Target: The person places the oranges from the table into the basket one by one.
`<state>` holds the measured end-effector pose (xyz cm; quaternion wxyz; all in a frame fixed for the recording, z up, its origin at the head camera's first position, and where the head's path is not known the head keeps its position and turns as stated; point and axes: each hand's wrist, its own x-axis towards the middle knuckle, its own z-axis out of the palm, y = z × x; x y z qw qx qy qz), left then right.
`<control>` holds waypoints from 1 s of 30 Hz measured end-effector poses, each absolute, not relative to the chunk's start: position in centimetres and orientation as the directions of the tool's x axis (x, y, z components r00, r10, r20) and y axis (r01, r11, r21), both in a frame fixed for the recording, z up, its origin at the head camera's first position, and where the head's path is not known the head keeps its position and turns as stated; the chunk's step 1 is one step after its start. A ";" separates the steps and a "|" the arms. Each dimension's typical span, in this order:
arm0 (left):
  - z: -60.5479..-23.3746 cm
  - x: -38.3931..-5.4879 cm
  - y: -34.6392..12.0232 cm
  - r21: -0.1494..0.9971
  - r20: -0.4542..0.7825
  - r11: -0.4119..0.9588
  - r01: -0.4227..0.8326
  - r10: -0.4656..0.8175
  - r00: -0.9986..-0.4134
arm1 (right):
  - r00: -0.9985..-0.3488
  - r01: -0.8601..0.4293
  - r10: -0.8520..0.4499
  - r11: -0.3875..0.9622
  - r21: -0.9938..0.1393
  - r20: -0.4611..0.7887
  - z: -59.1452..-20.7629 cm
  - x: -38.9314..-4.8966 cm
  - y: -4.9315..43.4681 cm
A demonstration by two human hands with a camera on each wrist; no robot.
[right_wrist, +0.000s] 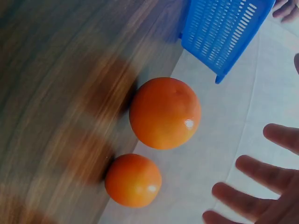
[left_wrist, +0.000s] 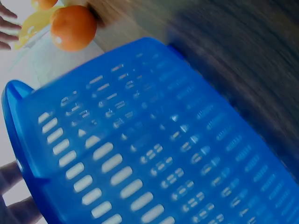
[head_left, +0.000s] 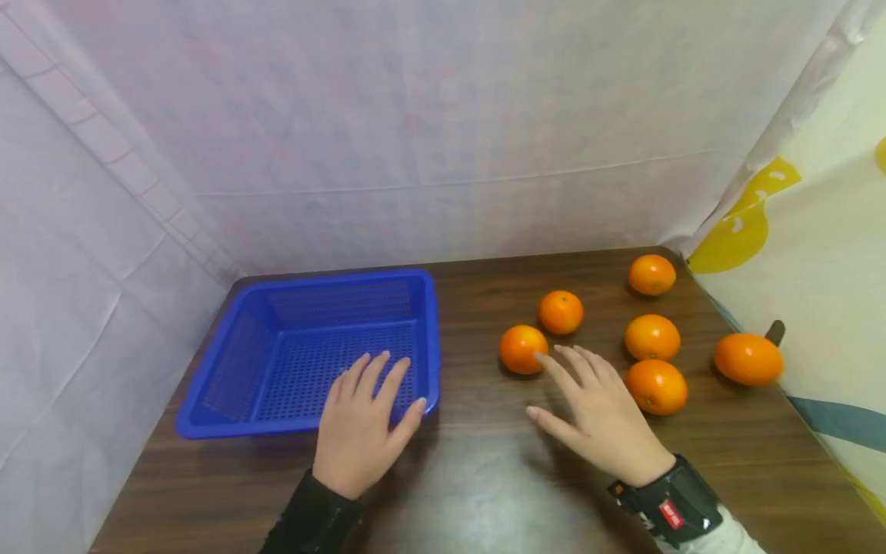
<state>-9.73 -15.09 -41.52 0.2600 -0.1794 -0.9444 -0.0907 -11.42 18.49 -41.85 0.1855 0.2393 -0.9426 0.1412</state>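
Note:
A blue plastic basket [head_left: 432, 331] with slotted walls stands on the left of the wooden table. My left hand [head_left: 360, 431] is over its near edge, fingers spread and straight, thumb by the near right corner. In the left wrist view the basket's side wall [left_wrist: 135, 112] fills most of the picture. My right hand [head_left: 595, 415] hovers with spread fingers, palm down, its index fingertip overlapping an orange [head_left: 521, 349] in the head view. A second orange [head_left: 561, 312] lies just behind that one. Both hands hold nothing.
Several more oranges lie to the right: one at the back corner [head_left: 651, 275], a middle orange [head_left: 652, 337], a nearer orange [head_left: 657, 387] close against it, and one by the right edge [head_left: 749, 358]. A white cloth [head_left: 443, 138] hangs behind the table [head_left: 477, 454].

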 end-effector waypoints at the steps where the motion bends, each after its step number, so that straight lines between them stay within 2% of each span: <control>1: -41.5 -9.8 -15.3 0.064 0.555 0.918 0.390 0.292 -0.779 | -0.803 -0.515 -0.399 0.838 -0.179 0.443 -41.9 -11.4 18.6; 4: -41.5 -10.0 -15.8 0.038 0.616 0.920 0.389 0.285 -0.734 | -0.773 -0.538 -0.395 0.823 -0.182 0.497 -41.9 -11.3 18.9; 13: -41.1 -10.2 -18.2 0.066 0.691 0.934 0.350 0.211 -0.692 | -0.729 -0.547 -0.374 0.821 -0.160 0.573 -42.0 -11.2 20.3; 24: -40.2 -9.0 -22.9 0.196 0.689 0.950 0.244 0.043 -0.723 | -0.717 -0.519 -0.313 0.837 -0.176 0.623 -42.3 -10.5 23.1; 30: -39.9 -8.0 -26.2 0.270 0.704 0.948 0.167 -0.076 -0.706 | -0.714 -0.500 -0.274 0.844 -0.194 0.644 -42.4 -10.3 24.7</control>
